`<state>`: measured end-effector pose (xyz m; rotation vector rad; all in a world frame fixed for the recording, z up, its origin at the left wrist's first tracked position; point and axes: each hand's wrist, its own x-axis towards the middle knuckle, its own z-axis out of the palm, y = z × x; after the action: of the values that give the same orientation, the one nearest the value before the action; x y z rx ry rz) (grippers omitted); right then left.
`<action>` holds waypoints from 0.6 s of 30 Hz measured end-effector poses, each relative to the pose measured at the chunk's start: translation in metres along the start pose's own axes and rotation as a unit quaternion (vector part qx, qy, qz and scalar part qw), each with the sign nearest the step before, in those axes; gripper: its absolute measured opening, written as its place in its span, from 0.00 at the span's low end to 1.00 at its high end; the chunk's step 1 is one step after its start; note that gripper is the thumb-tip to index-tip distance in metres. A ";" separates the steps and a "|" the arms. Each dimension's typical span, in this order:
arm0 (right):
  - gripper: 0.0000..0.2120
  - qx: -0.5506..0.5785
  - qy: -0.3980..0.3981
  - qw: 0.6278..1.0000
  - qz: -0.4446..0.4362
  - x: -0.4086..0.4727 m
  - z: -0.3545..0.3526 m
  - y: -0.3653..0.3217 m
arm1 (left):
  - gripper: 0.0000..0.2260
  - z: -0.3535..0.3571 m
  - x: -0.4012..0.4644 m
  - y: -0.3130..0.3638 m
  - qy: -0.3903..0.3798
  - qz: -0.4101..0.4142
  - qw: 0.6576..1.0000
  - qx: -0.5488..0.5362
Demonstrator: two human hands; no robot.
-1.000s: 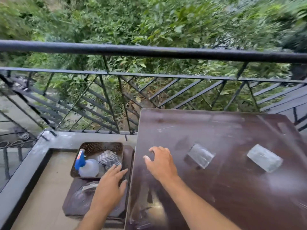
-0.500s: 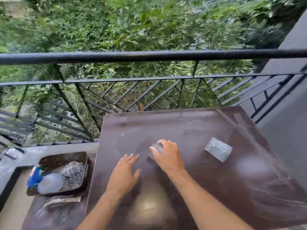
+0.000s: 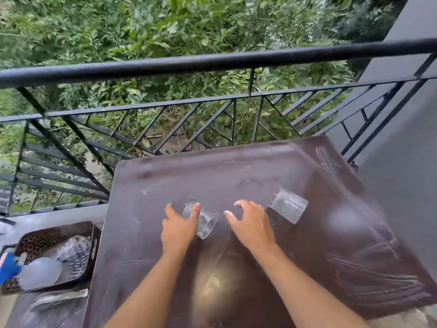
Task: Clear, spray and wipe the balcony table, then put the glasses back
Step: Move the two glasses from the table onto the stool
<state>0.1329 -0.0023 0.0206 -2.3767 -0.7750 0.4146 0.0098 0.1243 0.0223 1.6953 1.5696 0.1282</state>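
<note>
Left hand (image 3: 179,229) around one glass (image 3: 204,221), right hand (image 3: 251,223) spread, empty, beside another glass (image 3: 288,208).

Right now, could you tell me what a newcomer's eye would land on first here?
Two bare hands over the dark brown table: the left hand closes its grip on a clear glass, while the right hand reaches open-fingered beside a second glass. Down left, a basket holds a blue-topped spray bottle and striped cloth.

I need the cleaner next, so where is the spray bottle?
The spray bottle lies in the dark basket at the head view's lower left, beside a striped cloth, left of the table.
</note>
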 end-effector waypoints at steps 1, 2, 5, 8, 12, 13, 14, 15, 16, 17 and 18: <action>0.21 -0.005 -0.003 1.000 0.001 0.000 0.000 0.005 | 0.46 0.003 0.005 0.003 -0.015 -0.039 0.999 -0.010; 0.21 -0.011 -0.005 1.000 0.001 0.000 -0.001 0.010 | 0.48 0.007 0.009 0.005 -0.036 -0.076 0.996 -0.024; 0.24 -0.022 -0.019 1.000 0.003 0.000 -0.004 0.022 | 0.48 0.016 0.015 0.011 -0.076 -0.152 0.979 -0.113; 0.25 -0.027 -0.032 0.999 0.003 0.000 -0.004 0.031 | 0.46 0.028 0.023 0.010 -0.063 -0.179 0.969 -0.159; 0.24 -0.029 -0.030 0.999 -0.004 0.002 -0.005 0.037 | 0.45 0.036 0.026 0.005 -0.052 -0.145 0.948 -0.278; 0.24 -0.029 -0.026 0.999 -0.007 0.004 -0.005 0.038 | 0.43 0.037 0.026 0.004 -0.039 -0.116 0.955 -0.270; 0.23 -0.029 -0.019 0.999 -0.011 0.005 -0.005 0.038 | 0.41 0.038 0.024 0.003 -0.026 -0.087 0.963 -0.253; 0.23 -0.029 -0.011 0.999 -0.016 0.007 -0.005 0.038 | 0.39 0.038 0.022 0.003 -0.013 -0.058 0.971 -0.231; 0.22 -0.027 -0.004 0.999 -0.020 0.008 -0.005 0.038 | 0.37 0.039 0.020 0.003 -0.001 -0.031 0.976 -0.214; 0.22 -0.024 0.001 0.999 -0.022 0.010 -0.004 0.038 | 0.36 0.040 0.019 0.002 0.006 -0.002 0.980 -0.198; 0.22 -0.021 0.003 1.000 -0.023 0.011 -0.004 0.038 | 0.35 0.041 0.017 0.001 0.008 0.025 0.983 -0.183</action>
<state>0.1600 -0.0217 -0.0012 -2.3917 -0.8427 0.3760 0.0378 0.1195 -0.0119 1.4453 1.4125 0.4312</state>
